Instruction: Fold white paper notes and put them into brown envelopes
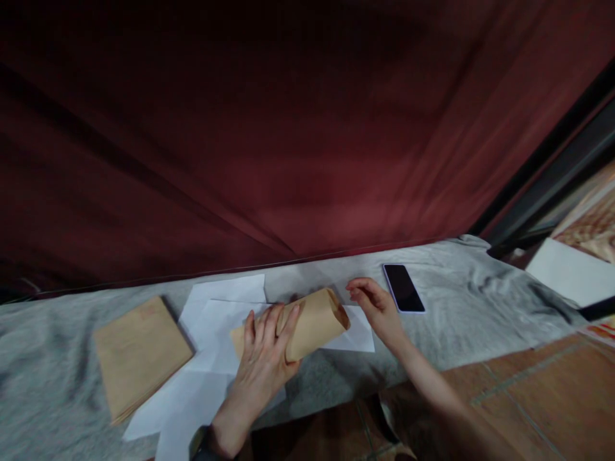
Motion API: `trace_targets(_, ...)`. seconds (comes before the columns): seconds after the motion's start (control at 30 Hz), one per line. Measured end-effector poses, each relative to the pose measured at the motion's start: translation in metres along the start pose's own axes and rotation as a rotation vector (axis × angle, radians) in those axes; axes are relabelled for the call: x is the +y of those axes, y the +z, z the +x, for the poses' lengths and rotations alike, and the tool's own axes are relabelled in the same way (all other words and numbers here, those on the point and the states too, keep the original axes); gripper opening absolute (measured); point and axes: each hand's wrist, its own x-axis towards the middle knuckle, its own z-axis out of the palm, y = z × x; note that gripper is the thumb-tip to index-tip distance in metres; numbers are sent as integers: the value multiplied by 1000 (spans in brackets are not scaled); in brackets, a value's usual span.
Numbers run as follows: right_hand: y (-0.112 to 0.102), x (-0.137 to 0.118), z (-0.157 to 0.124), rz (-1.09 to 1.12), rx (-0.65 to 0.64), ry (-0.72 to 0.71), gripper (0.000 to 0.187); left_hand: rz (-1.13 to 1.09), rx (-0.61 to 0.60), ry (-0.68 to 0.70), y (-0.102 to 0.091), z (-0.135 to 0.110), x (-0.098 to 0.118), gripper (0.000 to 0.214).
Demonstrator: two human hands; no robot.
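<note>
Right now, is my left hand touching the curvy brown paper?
Touching. The head view shows your left hand lying across the curvy brown paper, fingers spread.

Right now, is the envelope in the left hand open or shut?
Open. The envelope gapes at its end near the right hand, showing a shadowed hollow.

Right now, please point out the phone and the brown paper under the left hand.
phone (404,288), head view: middle of the dark screen
brown paper (313,324), head view: bare upper surface

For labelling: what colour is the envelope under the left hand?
The envelope is tan; the head view shows it.
</note>
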Motion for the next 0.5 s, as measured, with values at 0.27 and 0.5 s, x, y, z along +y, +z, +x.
trace_targets(0.27,4,8,-11,15,-483,220,21,22,4,50,3,3,11,90)
trace_targets(0.5,-9,10,-17,172,-723,515,25,-2,-69,167,4,-3,22,101)
